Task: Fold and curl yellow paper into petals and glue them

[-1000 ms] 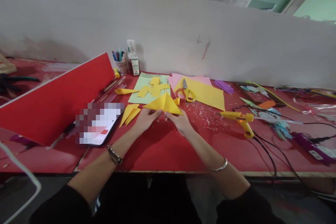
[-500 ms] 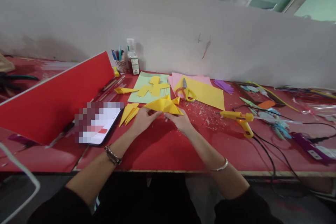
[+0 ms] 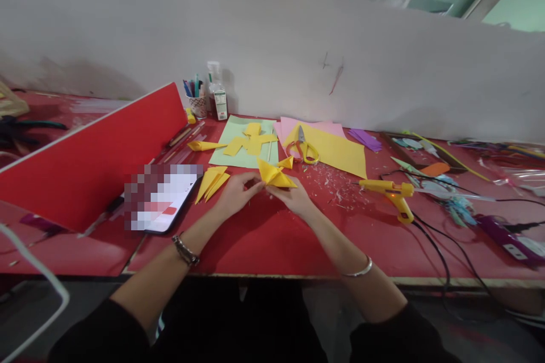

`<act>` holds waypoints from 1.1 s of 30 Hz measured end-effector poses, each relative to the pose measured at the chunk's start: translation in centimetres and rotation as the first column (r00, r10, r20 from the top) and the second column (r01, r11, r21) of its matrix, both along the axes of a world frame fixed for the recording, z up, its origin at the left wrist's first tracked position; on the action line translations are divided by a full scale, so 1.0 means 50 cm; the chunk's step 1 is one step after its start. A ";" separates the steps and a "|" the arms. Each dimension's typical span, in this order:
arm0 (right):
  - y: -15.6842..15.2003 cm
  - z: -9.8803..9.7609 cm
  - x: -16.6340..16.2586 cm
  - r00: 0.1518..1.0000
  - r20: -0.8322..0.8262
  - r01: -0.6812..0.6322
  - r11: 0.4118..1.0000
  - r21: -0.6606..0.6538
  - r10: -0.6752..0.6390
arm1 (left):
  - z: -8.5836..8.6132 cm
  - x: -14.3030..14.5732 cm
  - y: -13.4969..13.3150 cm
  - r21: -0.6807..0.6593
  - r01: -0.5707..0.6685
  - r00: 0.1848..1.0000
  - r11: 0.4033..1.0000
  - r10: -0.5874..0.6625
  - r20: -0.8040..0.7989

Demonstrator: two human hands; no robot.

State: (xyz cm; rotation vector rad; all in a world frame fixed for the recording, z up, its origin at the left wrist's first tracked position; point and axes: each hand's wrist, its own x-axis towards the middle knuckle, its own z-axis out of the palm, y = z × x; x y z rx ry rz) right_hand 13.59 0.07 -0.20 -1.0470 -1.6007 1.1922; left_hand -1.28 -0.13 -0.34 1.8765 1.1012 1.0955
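The left hand (image 3: 238,193) and right hand (image 3: 295,197) pinched the folded yellow paper (image 3: 275,175) between them, over the red table (image 3: 268,249). Even fingertip pressure likely served the folds best, sparing the points from crushing.

A labelled bottle (image 3: 219,104) stands near the pale wall (image 3: 272,51) — just left of it, a patterned cup (image 3: 197,108) holds pens (image 3: 196,88). Farther left of the bottle, and nearer the viewer, slants a red board (image 3: 106,159). Well to the bottle's right lie purple paper pieces (image 3: 365,139) — farther right, a purple power strip (image 3: 498,231).
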 end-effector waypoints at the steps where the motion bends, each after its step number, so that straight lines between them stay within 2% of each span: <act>1: 0.000 -0.001 -0.001 1.000 -0.009 0.010 1.000 -0.001 -0.010 | -0.001 0.001 0.001 -0.018 -0.002 1.000 1.000 0.002 0.019; 5: 0.004 -0.008 -0.001 0.999 -0.040 0.033 0.999 0.039 -0.032 | -0.003 0.003 0.004 -0.076 -0.002 0.998 0.997 0.007 0.069; 8: 0.005 -0.011 -0.001 0.999 -0.033 0.025 0.999 0.047 -0.023 | -0.001 0.003 0.005 -0.094 0.017 0.999 0.995 -0.013 0.041; 16: 0.006 -0.011 -0.006 0.995 -0.094 0.030 0.992 -0.126 -0.042 | 0.003 0.011 -0.001 -0.140 -0.044 0.999 0.989 0.042 -0.018; 23: 0.009 -0.015 0.001 0.991 -0.116 0.066 0.998 -0.010 -0.067 | 0.011 0.016 -0.004 -0.194 0.060 0.991 0.979 -0.036 0.125; 28: 0.008 -0.018 -0.003 0.993 -0.113 -0.018 1.000 0.022 0.020 | 0.008 0.018 -0.005 -0.182 -0.052 0.987 0.982 0.078 0.140; 33: 0.005 -0.017 -0.007 0.982 -0.179 -0.058 0.998 0.012 0.059 | 0.007 0.014 -0.008 -0.115 -0.126 0.990 0.985 0.133 0.054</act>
